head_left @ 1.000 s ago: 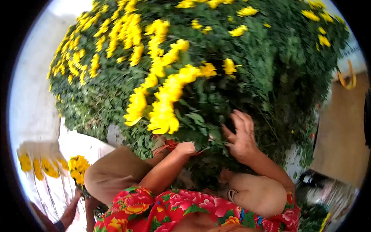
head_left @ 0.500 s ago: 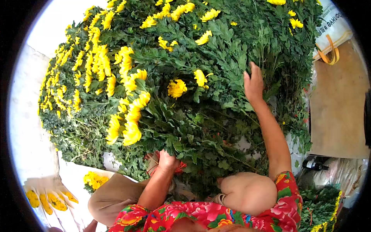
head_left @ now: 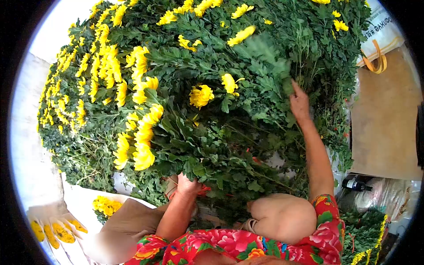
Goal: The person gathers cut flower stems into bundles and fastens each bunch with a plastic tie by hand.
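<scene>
My left hand (head_left: 188, 183) is closed around the stems of a bunch of yellow chrysanthemums (head_left: 143, 141), whose heads point left and whose leaves spread over the hand. To the right, my right hand (head_left: 300, 104) pinches the lower end of a single chrysanthemum (head_left: 241, 35), its leafy stem blurred by motion and its yellow head up and to the left. A large heap of chrysanthemums (head_left: 176, 57) lies in front of me. Two loose heads, one yellow bloom (head_left: 201, 96) and another bloom (head_left: 229, 84), show between my hands. Red strands lie beside my left wrist.
Cardboard (head_left: 384, 119) lies at the right, with a white bag (head_left: 384, 31) with an orange handle above it. A dark bottle (head_left: 357, 185) lies below the cardboard. More wrapped flowers (head_left: 57, 232) are at lower left, and a leafy bundle (head_left: 364, 236) is at lower right.
My right hand has moved slightly right and down and closed on a chrysanthemum stem, which has shifted up out of the heap. The bunch in my left hand has tipped a little left.
</scene>
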### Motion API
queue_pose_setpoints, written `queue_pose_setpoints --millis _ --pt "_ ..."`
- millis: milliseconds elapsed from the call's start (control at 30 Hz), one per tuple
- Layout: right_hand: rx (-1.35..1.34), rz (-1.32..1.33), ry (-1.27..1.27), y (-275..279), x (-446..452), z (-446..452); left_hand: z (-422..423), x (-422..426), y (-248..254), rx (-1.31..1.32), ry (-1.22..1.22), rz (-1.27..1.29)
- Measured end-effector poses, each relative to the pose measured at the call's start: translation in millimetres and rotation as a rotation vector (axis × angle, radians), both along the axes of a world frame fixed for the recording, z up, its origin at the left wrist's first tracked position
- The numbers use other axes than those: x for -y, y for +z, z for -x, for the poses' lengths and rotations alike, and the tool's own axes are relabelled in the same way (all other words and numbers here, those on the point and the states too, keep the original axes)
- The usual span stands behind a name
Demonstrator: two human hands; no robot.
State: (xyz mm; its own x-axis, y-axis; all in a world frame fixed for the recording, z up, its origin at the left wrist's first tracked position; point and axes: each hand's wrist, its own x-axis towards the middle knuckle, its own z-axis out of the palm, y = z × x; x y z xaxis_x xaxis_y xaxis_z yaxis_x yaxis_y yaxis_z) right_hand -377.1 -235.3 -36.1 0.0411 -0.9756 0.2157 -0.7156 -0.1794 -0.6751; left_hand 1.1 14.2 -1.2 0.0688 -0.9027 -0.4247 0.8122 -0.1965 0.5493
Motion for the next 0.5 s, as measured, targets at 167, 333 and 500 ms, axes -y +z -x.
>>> queue_pose_setpoints --millis 167,333,500 --pt "-0.329 -0.068 -0.071 -36.6 7.4 -17.7 0.3 -6.3 1.9 0.204 0.025 -0.082" --pt "-0.264 0.069 -0.158 -11.2 5.0 -35.8 3.9 -1.7 3.2 0.174 0.076 -0.054" --pt "-0.372 0.057 0.011 -13.6 7.2 -50.4 0.0 -4.1 0.6 0.155 0.067 -0.128"
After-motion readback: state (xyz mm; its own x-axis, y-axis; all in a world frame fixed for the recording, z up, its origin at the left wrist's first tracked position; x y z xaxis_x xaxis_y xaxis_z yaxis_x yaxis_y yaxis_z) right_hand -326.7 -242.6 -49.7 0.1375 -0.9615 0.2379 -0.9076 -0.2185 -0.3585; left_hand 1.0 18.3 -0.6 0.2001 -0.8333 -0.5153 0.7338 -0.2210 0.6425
